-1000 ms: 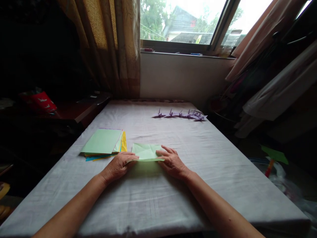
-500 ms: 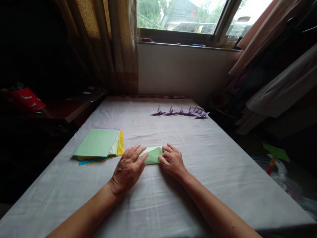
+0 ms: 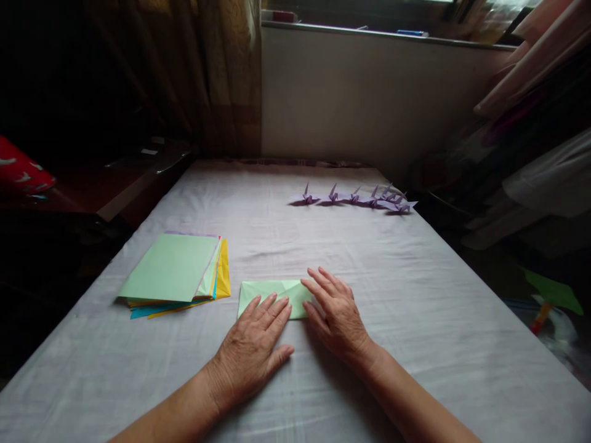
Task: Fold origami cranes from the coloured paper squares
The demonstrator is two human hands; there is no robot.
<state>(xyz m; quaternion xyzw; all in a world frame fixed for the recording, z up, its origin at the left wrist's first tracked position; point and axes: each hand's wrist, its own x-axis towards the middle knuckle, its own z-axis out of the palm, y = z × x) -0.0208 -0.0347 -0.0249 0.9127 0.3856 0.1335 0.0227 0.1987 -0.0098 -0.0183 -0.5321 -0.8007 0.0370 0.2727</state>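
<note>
A light green sheet of paper (image 3: pixel 268 293), folded into a flat rectangle, lies on the white cloth-covered table (image 3: pixel 415 320). My left hand (image 3: pixel 253 351) rests flat with its fingertips on the paper's near edge. My right hand (image 3: pixel 337 314) lies flat at the paper's right end, fingers spread over it. Neither hand grips the paper. A stack of coloured paper sheets (image 3: pixel 173 277), green on top with yellow and blue edges showing, sits to the left of the hands.
Several purple paper cranes (image 3: pixel 355 199) stand in a row at the far right of the table. A wall and window sill lie beyond the table, curtains at the back left, clothes hanging at the right, dark furniture on the left.
The green paper went from half raised to folded flat. Both hands moved on top of it and now press it down. The camera has tilted downward.
</note>
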